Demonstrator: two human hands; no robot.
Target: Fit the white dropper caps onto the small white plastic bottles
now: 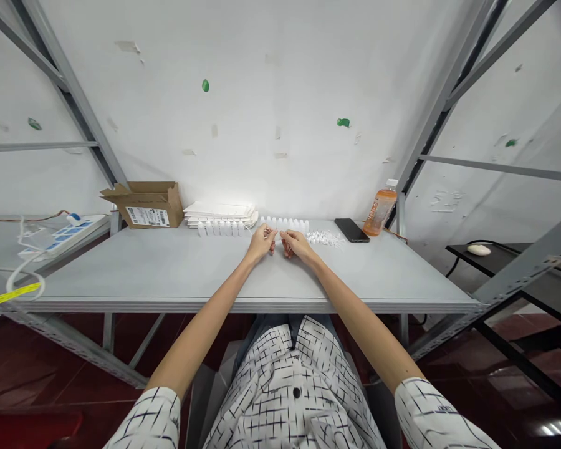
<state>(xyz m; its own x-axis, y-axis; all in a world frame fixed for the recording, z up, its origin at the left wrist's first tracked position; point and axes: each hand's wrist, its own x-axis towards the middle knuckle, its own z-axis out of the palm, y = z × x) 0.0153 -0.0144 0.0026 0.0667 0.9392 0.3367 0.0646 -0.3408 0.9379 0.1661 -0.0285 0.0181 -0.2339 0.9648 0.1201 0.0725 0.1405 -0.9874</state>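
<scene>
Fingers curled, left hand and right hand, cannot tell if pinching, bottles part-hidden

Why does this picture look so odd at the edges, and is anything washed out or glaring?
In the head view, the metal posts splay outward, probably wide-lens stretch; same view, the wall glows brightest just above the white stack; head view again, white glare streaks the red floor at lower right, and the small white pieces blur together.
</scene>
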